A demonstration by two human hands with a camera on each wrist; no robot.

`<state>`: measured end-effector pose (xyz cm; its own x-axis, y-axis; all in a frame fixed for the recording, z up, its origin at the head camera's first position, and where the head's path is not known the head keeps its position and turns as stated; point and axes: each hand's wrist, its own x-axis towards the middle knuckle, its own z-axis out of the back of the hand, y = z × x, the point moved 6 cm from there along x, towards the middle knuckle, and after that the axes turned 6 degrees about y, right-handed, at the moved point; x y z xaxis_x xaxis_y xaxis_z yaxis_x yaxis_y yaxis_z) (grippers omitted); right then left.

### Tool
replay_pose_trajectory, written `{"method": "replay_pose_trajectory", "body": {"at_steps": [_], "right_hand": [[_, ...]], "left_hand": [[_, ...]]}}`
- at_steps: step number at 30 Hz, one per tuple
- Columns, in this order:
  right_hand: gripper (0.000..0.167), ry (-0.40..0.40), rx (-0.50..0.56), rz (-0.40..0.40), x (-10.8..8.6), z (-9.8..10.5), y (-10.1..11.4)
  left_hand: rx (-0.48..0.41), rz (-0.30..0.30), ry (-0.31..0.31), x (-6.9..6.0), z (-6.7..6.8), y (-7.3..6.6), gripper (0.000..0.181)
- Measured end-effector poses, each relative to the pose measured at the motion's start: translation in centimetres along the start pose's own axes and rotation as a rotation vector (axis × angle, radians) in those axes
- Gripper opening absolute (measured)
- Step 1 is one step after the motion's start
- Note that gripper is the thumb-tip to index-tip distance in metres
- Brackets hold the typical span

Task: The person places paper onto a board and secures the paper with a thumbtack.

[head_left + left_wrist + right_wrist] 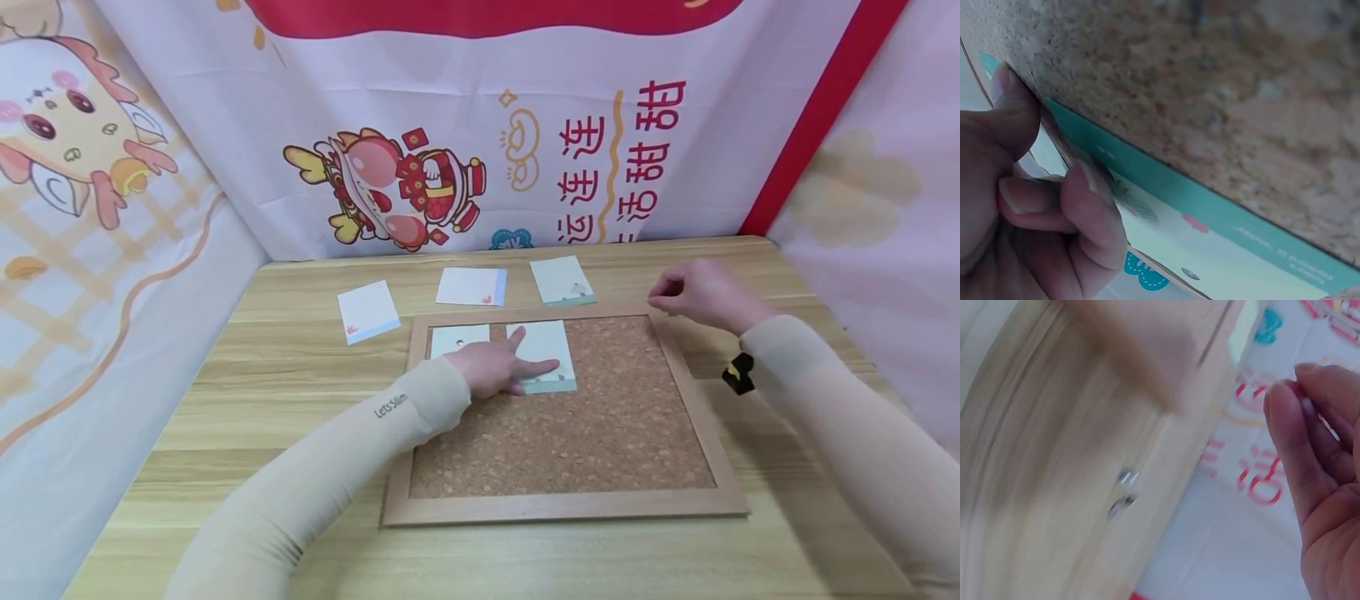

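Note:
On the cork board [585, 450], my left hand [491, 368] rests with two fingers spread over a pale green note [543, 342]. The left wrist view has this hand [1054, 181] at the green strip [1166, 175] along a note's edge, other fingers bent. Left of it another note [457, 335] bears a small shiny pin [461, 342]. My right hand [708, 296] is raised by the board's upper right corner. In the right wrist view its thumb and forefinger tips [1294, 384] come close together; whether a small thing is between them cannot be told.
Behind the board lie three loose notes, at left [367, 310], middle [471, 286] and right [562, 279]. A small black and yellow thing [738, 374] is beside my right forearm. Small clear objects [1127, 477] lie on the table [1054, 456]. A printed cloth [450, 100] hangs behind.

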<state>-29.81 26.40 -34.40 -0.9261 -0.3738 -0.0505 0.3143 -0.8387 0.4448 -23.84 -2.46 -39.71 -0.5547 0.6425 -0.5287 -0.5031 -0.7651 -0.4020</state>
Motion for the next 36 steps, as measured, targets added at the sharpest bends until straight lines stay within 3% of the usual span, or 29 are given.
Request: {"method": "replay_pose_trajectory", "body": {"at_steps": [9,13,17,21,26,30,33,36], "right_hand": [[0.003,0.013,-0.023,0.199,0.2,-1.9,6.5],[0.004,0.017,-0.014,0.265,0.0,-3.0,9.0],[0.003,-0.027,-0.035,0.391,-0.3,-3.9,11.4],[0.007,-0.080,-0.071,0.498,-1.0,-4.2,13.4],[0.016,-0.201,-0.168,0.665,-2.6,-4.3,15.6],[0.026,-0.337,-0.367,0.873,-4.6,-4.7,17.6],[0.020,-0.442,-0.475,1.034,-6.4,-4.9,18.9],[0.019,-0.546,-0.484,1.183,-8.0,-4.7,20.0]], "left_hand": [[0.043,0.026,-0.057,0.1,-0.2,-0.1,0.057],[0.243,0.058,-0.127,0.4,-0.3,-0.8,0.058],[0.501,0.096,-0.208,0.0,-0.2,-2.3,0.055],[0.623,0.115,-0.260,-0.5,-0.4,-3.0,0.052],[0.599,0.105,-0.263,-0.3,-0.7,-2.6,0.054],[0.564,0.100,-0.262,-0.3,-0.8,-2.4,0.056],[0.602,0.106,-0.272,-0.4,-0.7,-2.4,0.055],[0.654,0.107,-0.293,0.0,-0.7,-2.2,0.051]]}}
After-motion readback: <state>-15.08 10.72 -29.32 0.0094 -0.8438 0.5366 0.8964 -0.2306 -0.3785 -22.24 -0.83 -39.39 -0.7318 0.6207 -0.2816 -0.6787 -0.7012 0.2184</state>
